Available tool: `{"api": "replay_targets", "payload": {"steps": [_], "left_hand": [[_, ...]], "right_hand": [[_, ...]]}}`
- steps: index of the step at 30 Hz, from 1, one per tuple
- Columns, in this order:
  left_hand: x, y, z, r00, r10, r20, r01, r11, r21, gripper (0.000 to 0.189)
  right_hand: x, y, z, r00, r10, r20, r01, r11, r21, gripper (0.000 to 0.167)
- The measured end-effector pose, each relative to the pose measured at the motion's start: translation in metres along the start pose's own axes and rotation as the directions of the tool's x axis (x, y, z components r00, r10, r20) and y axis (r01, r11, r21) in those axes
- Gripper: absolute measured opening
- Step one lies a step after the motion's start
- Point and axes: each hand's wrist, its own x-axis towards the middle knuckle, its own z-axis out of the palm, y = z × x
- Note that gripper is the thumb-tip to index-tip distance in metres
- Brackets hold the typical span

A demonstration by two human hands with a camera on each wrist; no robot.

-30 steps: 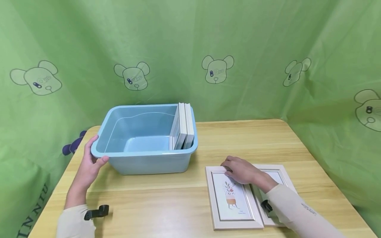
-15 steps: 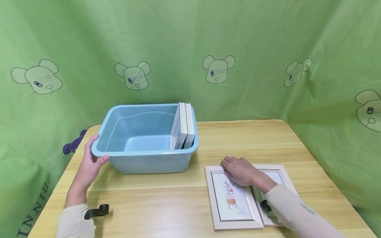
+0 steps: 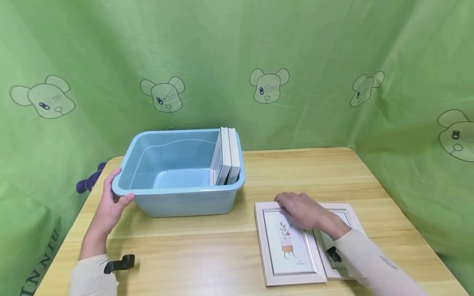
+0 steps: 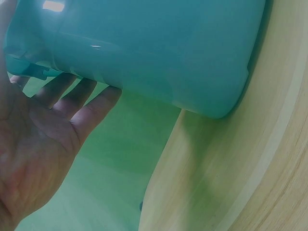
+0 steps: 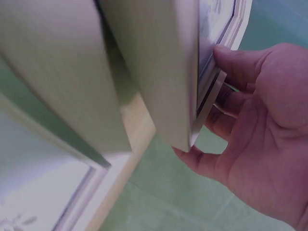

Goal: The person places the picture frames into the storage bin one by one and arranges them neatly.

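My left hand (image 3: 111, 207) grips the near left corner of a light blue plastic tub (image 3: 185, 204), thumb at the front rim. In the left wrist view its fingers (image 4: 98, 108) reach along the tub's outer wall. My right hand (image 3: 301, 210) holds the far edge of a white picture frame (image 3: 272, 242) with a potted plant print. The right wrist view shows the thumb on the frame's front and the fingers behind it, with that edge tilted up. A second white picture frame (image 3: 355, 218) lies to its right, partly hidden by my right forearm.
Two more white picture frames (image 3: 226, 154) stand upright side by side against the tub's right wall. The wooden table (image 3: 192, 263) ends at a green curtain (image 3: 314, 123) printed with bear heads. A dark wrist camera (image 3: 120, 263) sits on the left sleeve.
The far edge of the gripped picture frame has risen slightly with my right hand. My left hand and the tub stay in place.
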Motion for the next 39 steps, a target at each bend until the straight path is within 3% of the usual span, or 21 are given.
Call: {"api": "replay_targets", "payload": {"steps": [8, 23, 31, 39], "left_hand": [[0.000, 0.001, 0.000, 1.000, -0.002, 0.004, 0.002, 1.000, 0.010, 0.078], [0.000, 0.001, 0.000, 1.000, -0.003, 0.008, 0.003, 1.000, 0.005, 0.078], [0.001, 0.002, 0.000, 1.000, -0.007, 0.009, 0.006, 1.000, 0.015, 0.078], [-0.001, 0.002, 0.000, 1.000, -0.015, 0.009, 0.015, 1.000, 0.019, 0.078]], "right_hand": [[-0.003, -0.001, -0.021, 0.999, 0.017, 0.048, -0.023, 0.991, 0.133, 0.031], [-0.013, 0.002, -0.056, 0.997, -0.055, 0.061, 0.046, 0.990, 0.137, 0.025], [-0.019, -0.005, -0.076, 0.994, -0.078, 0.072, 0.059, 0.971, 0.230, 0.028], [-0.029, -0.018, -0.090, 0.992, -0.120, 0.047, 0.104, 0.961, 0.257, 0.031]]}}
